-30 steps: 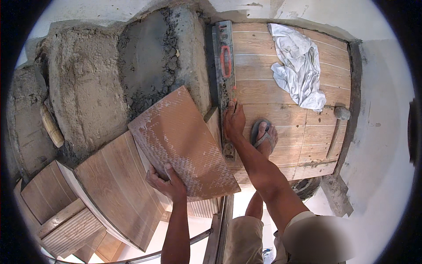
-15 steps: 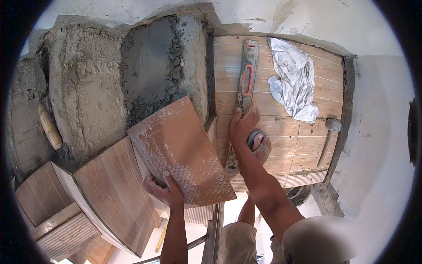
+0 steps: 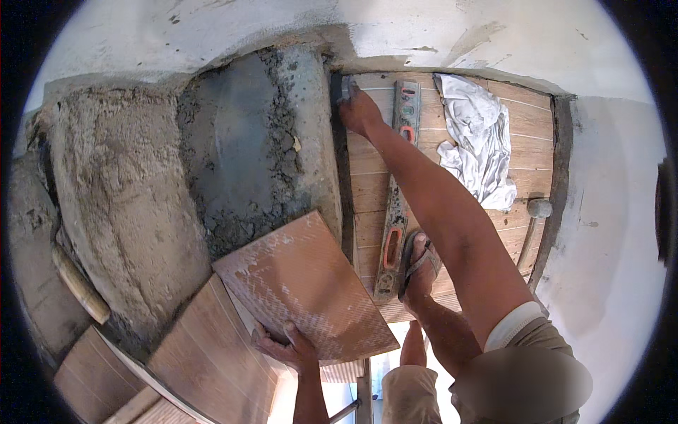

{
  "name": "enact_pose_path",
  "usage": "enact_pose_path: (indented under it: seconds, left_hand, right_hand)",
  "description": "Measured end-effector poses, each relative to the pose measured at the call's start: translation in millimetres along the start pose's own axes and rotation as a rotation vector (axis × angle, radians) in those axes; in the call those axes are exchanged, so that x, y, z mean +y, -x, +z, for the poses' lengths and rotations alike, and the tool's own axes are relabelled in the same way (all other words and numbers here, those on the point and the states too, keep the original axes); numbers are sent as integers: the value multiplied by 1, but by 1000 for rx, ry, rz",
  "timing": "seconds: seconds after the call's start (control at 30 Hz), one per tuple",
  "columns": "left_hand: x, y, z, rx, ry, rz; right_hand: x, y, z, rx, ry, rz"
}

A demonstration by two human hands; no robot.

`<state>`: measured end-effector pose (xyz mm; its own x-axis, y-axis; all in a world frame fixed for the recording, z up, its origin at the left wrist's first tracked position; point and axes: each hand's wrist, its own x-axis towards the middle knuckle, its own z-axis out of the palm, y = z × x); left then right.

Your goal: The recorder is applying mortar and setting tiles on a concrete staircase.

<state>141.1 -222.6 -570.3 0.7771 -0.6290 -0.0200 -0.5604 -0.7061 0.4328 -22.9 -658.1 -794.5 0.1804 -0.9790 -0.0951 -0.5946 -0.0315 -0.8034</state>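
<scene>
My left hand grips the lower left edge of a brown tile, thumb on its upper face. That face has a fine raised grid and smears of whitish residue. The tile is tilted, its far corner close to the wet grey mortar on the step. My right hand is stretched to the far left corner of the tiled landing, beside the dark gap along its edge. Its fingers are closed at a small dark grey thing, mostly hidden. Under my right forearm a spirit level lies on the landing.
A white cloth and a mallet lie at the landing's right. My sandalled foot stands beside the level. Tiled steps descend at the lower left. A wooden handle rests by the rough concrete step. Walls close off the far and right sides.
My right hand has moved from the middle of the spirit level to the landing's far left corner, and its fingers have closed. My left hand still holds the tile. The view has shifted.
</scene>
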Motion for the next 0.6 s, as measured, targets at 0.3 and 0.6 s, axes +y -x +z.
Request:
enact_pose_path:
  seconds: [0.3,0.6]
  left_hand:
    - [-2,-3,5,44,-88,87]
    - [5,0,8,14,-105,56]
  right_hand:
    - [-14,0,19,20,33,187]
    - [20,-8,20,-21,52,122]
